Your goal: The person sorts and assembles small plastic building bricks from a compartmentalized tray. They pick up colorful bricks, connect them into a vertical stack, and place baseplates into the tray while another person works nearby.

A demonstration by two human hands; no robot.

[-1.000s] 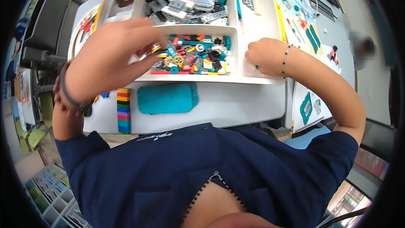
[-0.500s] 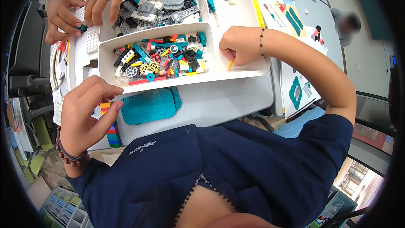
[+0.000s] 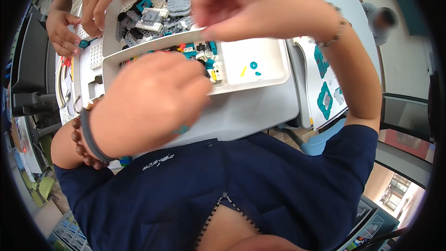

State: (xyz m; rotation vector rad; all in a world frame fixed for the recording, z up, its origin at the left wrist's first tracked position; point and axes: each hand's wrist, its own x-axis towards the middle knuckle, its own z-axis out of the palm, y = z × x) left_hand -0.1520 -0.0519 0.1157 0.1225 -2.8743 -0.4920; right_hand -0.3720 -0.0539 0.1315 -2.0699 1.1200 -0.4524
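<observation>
My left hand [image 3: 151, 100], smeared by motion, hangs over the near edge of a white sorting tray [image 3: 251, 82]. It covers much of the compartment of mixed small building-brick parts [image 3: 211, 58]. My right hand [image 3: 260, 7] is raised above the tray with its fingers curled; blur hides whether anything is in them. Below it, in the right compartment, lie a teal ring [image 3: 253, 65], a yellow pin [image 3: 243, 71] and a small teal piece [image 3: 258, 73]. Grey, white and teal bricks [image 3: 153, 18] fill the far compartment.
At the far left, another person's hands [image 3: 62, 32] hold a teal piece [image 3: 83, 44] by a white studded plate [image 3: 95, 56]. Printed picture sheets [image 3: 331, 104] lie right of the tray. A light blue chair [image 3: 323, 138] stands by the table. Someone else sits farther off at right.
My right hand has lifted off the right compartment and moved up and left, leaving the yellow pin there. My left hand has swung right over the tray's near edge, covering the teal plates.
</observation>
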